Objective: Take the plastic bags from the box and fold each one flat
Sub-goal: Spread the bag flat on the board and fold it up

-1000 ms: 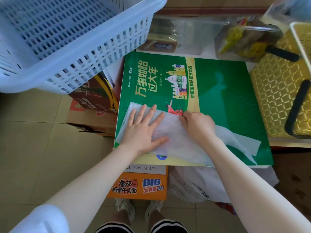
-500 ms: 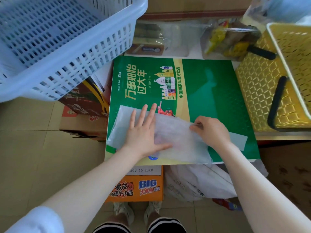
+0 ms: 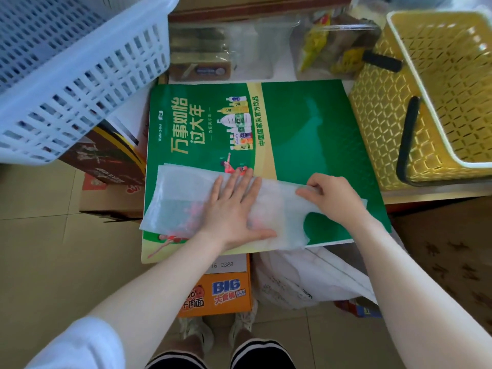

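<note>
A thin translucent white plastic bag [image 3: 181, 201] lies spread along the near edge of a green printed board [image 3: 306, 134]. My left hand [image 3: 234, 209] lies flat on the bag's middle, fingers apart, pressing it down. My right hand [image 3: 332, 194] pinches the bag's upper edge near its handle end, fingers curled on the plastic. One handle strip [image 3: 358, 206] sticks out to the right past my wrist. Another white plastic bag [image 3: 300, 278] hangs crumpled below the board's near edge.
A pale blue lattice basket [image 3: 80, 62] stands at the upper left and a yellow basket [image 3: 439, 89] with black handles at the right. Cardboard boxes [image 3: 111, 179] sit left of the board, an orange carton [image 3: 221, 291] below it. Clear bags of goods [image 3: 332, 43] lie behind.
My right hand has slid right along the bag from beside my left hand toward the handle end, smoothing it. The left hand has stayed pressed on the bag. The camera view shifted.
</note>
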{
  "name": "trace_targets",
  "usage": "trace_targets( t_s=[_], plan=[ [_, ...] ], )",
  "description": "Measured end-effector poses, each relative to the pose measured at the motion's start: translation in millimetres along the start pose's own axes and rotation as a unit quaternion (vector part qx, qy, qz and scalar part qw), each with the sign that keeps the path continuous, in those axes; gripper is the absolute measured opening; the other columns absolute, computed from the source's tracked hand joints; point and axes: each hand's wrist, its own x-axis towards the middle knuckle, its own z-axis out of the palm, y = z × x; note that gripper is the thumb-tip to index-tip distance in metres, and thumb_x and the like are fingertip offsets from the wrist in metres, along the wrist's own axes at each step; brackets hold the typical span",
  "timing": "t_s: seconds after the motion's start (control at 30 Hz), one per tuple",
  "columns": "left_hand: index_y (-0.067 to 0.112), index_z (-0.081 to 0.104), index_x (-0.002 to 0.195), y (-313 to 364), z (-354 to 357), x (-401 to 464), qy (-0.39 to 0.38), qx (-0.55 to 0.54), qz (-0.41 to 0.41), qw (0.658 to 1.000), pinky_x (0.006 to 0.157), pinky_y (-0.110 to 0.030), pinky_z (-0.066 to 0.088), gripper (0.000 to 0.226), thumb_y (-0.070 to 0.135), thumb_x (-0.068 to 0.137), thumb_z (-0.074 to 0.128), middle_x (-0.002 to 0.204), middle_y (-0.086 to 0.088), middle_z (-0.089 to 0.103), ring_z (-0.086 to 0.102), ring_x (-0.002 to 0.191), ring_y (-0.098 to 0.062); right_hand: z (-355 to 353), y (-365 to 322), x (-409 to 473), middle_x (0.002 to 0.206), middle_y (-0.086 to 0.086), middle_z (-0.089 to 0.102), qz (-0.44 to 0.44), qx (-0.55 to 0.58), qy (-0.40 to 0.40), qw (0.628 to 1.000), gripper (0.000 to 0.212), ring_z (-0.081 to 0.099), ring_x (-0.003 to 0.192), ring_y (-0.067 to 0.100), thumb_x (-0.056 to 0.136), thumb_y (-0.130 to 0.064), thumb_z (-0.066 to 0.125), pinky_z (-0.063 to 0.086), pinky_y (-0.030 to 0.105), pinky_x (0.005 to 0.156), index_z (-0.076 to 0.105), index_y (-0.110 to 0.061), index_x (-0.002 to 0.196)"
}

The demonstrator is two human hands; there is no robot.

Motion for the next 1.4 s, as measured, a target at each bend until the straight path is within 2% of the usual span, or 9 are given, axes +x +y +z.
trace_targets(
  t_s=[0.1, 0.2, 0.37, 0.5, 0.6, 0.73, 0.93, 1.03, 1.4],
  plan=[
    [0.024, -0.019, 0.144, -0.6, -0.5, 0.4, -0.005, 0.013, -0.001, 1.000, 0.112, -0.048, -0.016, 0.117, 0.091, 0.051, 0.009, 0.152, -0.001, -0.024, -0.023, 0.139, -0.022, -19.6, 13.9, -3.7, 0.056, -0.007, 0.044, 0.009, -0.009, -0.013, 1.000, 0.031, 0.042, 0.058, 0.016, 0.080, -0.044, 0.067, 0.031, 0.031, 0.054, 0.048, -0.026, 0.064],
    [0.023, -0.021, 0.143, 0.7, -1.3, 1.0, -0.015, 0.011, -0.003, 1.000, 0.112, -0.050, -0.014, 0.122, 0.093, 0.050, 0.018, 0.150, -0.001, -0.027, -0.025, 0.138, -0.023, -23.6, 17.0, -2.2, 0.073, -0.001, 0.059, 0.034, -0.076, -0.009, 0.996, 0.021, 0.054, 0.072, 0.023, 0.085, -0.039, 0.063, 0.039, 0.031, 0.058, 0.061, -0.018, 0.082],
    [0.020, -0.020, 0.143, 0.0, -0.2, 1.0, -0.021, 0.023, 0.000, 1.000, 0.111, -0.053, -0.013, 0.130, 0.095, 0.049, 0.028, 0.151, -0.003, -0.026, -0.027, 0.137, -0.023, -12.9, 9.7, -13.2, 0.117, 0.014, 0.057, 0.079, -0.283, 0.079, 0.953, 0.029, 0.046, 0.111, 0.034, 0.087, -0.025, 0.056, 0.030, 0.042, 0.098, 0.058, -0.011, 0.112],
    [0.015, -0.017, 0.144, 1.6, -2.3, -1.2, -0.017, -0.004, -0.005, 1.000, 0.111, -0.050, -0.015, 0.136, 0.095, 0.048, 0.036, 0.150, -0.004, -0.028, -0.027, 0.138, -0.021, 13.9, -39.5, -25.4, 0.141, 0.022, 0.041, -0.046, -0.174, 0.122, 0.976, 0.047, 0.032, 0.135, 0.037, 0.087, -0.023, 0.057, 0.014, 0.048, 0.114, 0.049, 0.000, 0.128],
    [0.012, -0.018, 0.143, -6.3, -10.4, -4.7, 0.012, -0.132, 0.022, 0.991, 0.115, -0.046, -0.009, 0.111, 0.070, 0.075, 0.046, 0.146, -0.002, -0.031, -0.025, 0.138, -0.018, 53.9, -76.1, -30.6, 0.152, 0.019, 0.025, -0.066, -0.120, 0.051, 0.989, 0.053, 0.021, 0.142, 0.033, 0.095, -0.025, 0.038, 0.013, 0.042, 0.116, 0.033, 0.002, 0.140],
    [0.007, 0.025, 0.143, -41.6, -22.2, -19.9, 0.185, -0.174, 0.038, 0.966, 0.116, -0.038, 0.005, 0.057, 0.017, 0.088, 0.033, 0.153, -0.010, 0.016, 0.009, 0.140, -0.022, 86.7, -96.9, -34.7, 0.140, 0.020, 0.046, -0.064, -0.138, 0.116, 0.982, 0.058, 0.044, 0.130, 0.032, 0.088, -0.033, 0.030, 0.027, 0.040, 0.111, 0.047, 0.002, 0.132],
    [0.009, 0.038, 0.139, -75.9, -1.3, -31.8, 0.110, 0.003, 0.027, 0.994, 0.108, -0.037, 0.010, 0.057, 0.033, 0.088, 0.028, 0.145, -0.012, 0.037, 0.037, 0.132, -0.032, 117.9, -124.4, -23.6, 0.157, 0.009, 0.012, -0.128, -0.138, 0.061, 0.980, 0.065, 0.011, 0.145, 0.025, 0.091, -0.042, 0.010, 0.003, 0.038, 0.116, 0.021, -0.010, 0.147],
    [0.019, 0.030, 0.143, -87.4, 6.9, -36.1, 0.093, 0.014, 0.018, 0.995, 0.110, -0.040, 0.011, 0.059, 0.043, 0.089, 0.028, 0.149, -0.009, 0.031, 0.030, 0.136, -0.030, 126.5, -117.4, -18.8, 0.158, 0.004, 0.000, -0.120, -0.152, 0.055, 0.979, 0.069, -0.002, 0.146, 0.022, 0.088, -0.046, 0.000, -0.012, 0.036, 0.113, 0.008, -0.016, 0.150],
    [0.054, -0.015, 0.134, -96.0, 5.2, -31.8, 0.035, 0.035, 0.050, 0.998, 0.109, -0.047, -0.019, 0.078, 0.081, 0.068, 0.017, 0.147, 0.011, -0.025, -0.022, 0.139, -0.032, 98.2, -56.1, -36.3, 0.158, 0.007, 0.004, 0.028, -0.198, 0.080, 0.976, 0.084, 0.002, 0.146, 0.026, 0.079, -0.066, 0.006, -0.006, 0.037, 0.113, 0.006, -0.021, 0.150]
  ],
)
